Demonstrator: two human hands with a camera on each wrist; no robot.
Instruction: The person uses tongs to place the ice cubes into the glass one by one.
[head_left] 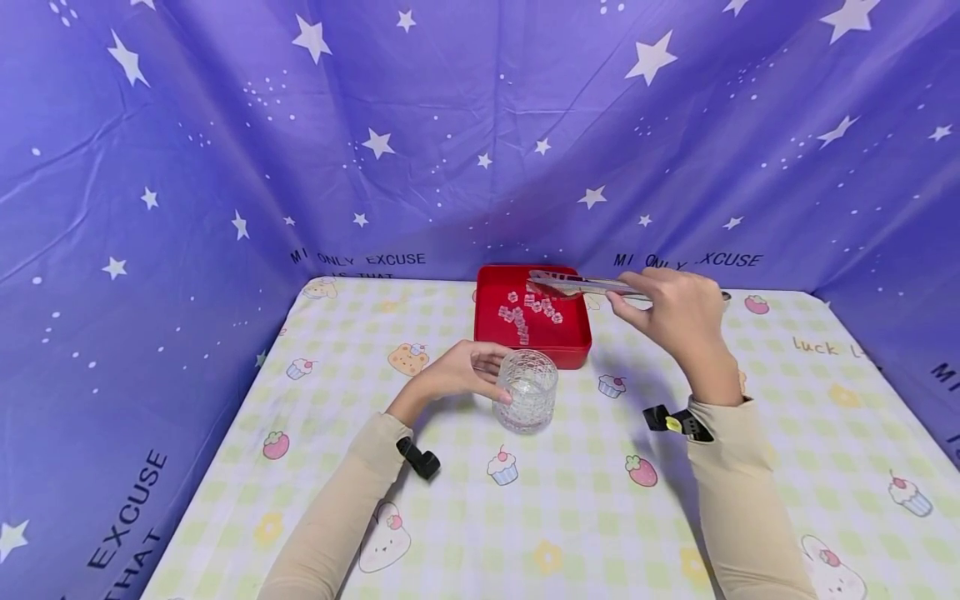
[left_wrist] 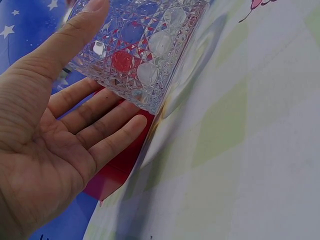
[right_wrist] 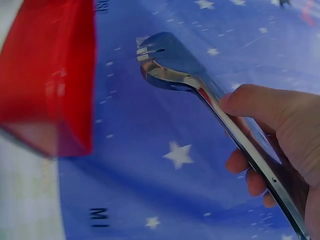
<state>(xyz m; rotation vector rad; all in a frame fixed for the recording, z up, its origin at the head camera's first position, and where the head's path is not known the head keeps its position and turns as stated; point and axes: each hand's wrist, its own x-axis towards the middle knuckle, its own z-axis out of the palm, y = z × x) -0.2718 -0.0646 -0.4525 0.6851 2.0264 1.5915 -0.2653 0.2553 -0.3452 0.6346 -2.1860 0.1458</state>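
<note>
My left hand (head_left: pixel 465 371) holds a clear patterned glass (head_left: pixel 528 396) upright on the table, thumb on its near side and fingers behind it. In the left wrist view the thumb lies against the glass (left_wrist: pixel 132 52) wall. Metal tongs (head_left: pixel 600 285) are gripped in my right hand (head_left: pixel 678 310), their heads over the back of a red tray (head_left: pixel 534 354). A small clear piece (right_wrist: pixel 142 41) shows at the tong tips in the right wrist view. Several clear little cubes (head_left: pixel 517 317) lie scattered in the tray.
A checked cloth with cartoon prints covers the table (head_left: pixel 570 517). Behind and at the sides hangs a purple-blue curtain (head_left: pixel 450 192) with white stars. The tray stands at the back edge, just behind the glass.
</note>
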